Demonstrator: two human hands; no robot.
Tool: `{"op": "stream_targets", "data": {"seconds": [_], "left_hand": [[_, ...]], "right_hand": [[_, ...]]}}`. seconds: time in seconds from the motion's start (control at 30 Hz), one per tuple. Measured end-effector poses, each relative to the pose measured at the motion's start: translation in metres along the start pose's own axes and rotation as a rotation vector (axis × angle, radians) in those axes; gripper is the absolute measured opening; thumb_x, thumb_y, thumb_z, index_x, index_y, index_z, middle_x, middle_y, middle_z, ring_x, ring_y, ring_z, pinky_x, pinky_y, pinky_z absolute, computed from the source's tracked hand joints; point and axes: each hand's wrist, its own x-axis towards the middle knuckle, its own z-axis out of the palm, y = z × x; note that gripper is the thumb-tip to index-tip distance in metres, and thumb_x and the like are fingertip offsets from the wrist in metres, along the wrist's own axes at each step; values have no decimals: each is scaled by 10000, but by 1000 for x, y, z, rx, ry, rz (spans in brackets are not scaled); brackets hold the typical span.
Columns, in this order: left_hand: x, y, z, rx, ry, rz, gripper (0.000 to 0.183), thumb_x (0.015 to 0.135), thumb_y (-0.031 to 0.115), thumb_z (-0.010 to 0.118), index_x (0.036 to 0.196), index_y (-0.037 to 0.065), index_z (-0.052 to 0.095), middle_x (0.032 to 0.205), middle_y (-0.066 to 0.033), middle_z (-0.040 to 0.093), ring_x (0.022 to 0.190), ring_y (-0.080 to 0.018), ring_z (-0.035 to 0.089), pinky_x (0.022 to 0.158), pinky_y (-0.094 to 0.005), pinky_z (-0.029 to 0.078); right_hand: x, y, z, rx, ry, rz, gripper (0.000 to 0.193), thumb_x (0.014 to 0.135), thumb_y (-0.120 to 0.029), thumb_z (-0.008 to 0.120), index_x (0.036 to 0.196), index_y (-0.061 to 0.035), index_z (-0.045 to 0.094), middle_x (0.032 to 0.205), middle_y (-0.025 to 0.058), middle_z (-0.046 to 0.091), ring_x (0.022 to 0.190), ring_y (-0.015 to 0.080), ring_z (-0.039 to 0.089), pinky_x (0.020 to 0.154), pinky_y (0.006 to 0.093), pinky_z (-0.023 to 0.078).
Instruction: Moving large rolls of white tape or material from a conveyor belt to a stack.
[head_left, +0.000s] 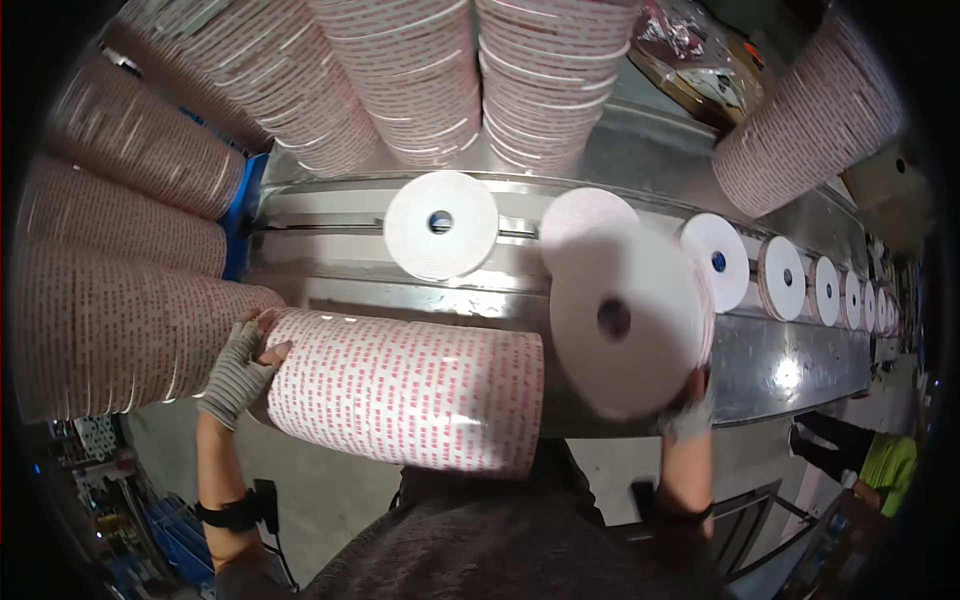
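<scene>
A striped fingerless glove covers my left hand (pixel 240 372), which grips the left end of a stack of tape rolls (pixel 405 390) lying on its side at the bench's near edge. The stack's outer surface is white with rows of red print. To its right, my blurred right hand (pixel 690 405) holds a wide white tape roll (pixel 585 345) by its lower right edge. That roll stands raised and tilted, its flat face and dark core hole toward me. Behind it lies another tape roll (pixel 585 222), partly covered. One more tape roll (pixel 440 252) lies flat on the metal track.
Several tape rolls (pixel 713 235) line the metal bench (pixel 790 375) toward the right. Tall stacks of rolls (pixel 400 90) stand along the back and left, with another stack (pixel 800 130) at the right rear. A person in a yellow-green top (pixel 888 470) is at far right.
</scene>
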Motion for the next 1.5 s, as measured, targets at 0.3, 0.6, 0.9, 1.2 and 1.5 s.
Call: {"op": "stream_targets", "data": {"seconds": [0.3,0.6,0.9,1.2,1.5], "left_hand": [[-14,-3,18,-49,179,113,733,808,216,772,1377,-66,406,1366,-173,497,1268,-246,483,1072,-314,352],[-25,10,13,-505,156,69,534,843,69,606,1360,20,485,1290,-76,544,960,-132,545,844,-256,458],[-51,89,66,-330,72,87,535,964,285,572,1406,19,428,1433,-162,440,1286,-269,429,1071,-379,352],[-73,225,141,95,-121,569,684,823,182,736,1394,-13,415,1381,-237,452,1218,-312,505,1037,-374,426],[-27,264,220,390,-295,876,1100,596,568,760,1397,-77,370,1365,-282,452,1292,-448,396,1098,-482,299]], "right_hand": [[186,201,291,-1738,-1100,-390,965,735,-452,732,1472,-17,285,1277,219,516,1103,304,560,937,382,483],[197,180,301,-1941,-1333,-197,955,725,-597,644,1417,13,399,1444,213,419,1355,324,369,1078,387,367],[39,-25,28,-1303,-379,-304,934,732,-430,766,1460,-44,326,1286,235,538,1200,334,534,1040,373,408],[-108,-36,-56,-999,133,-57,933,723,-334,762,1474,-70,276,1408,207,447,1321,311,430,1073,405,370],[-88,-35,-46,-549,14,-401,855,680,-243,834,1400,-44,416,1329,148,510,1243,253,475,1082,375,348]]}}
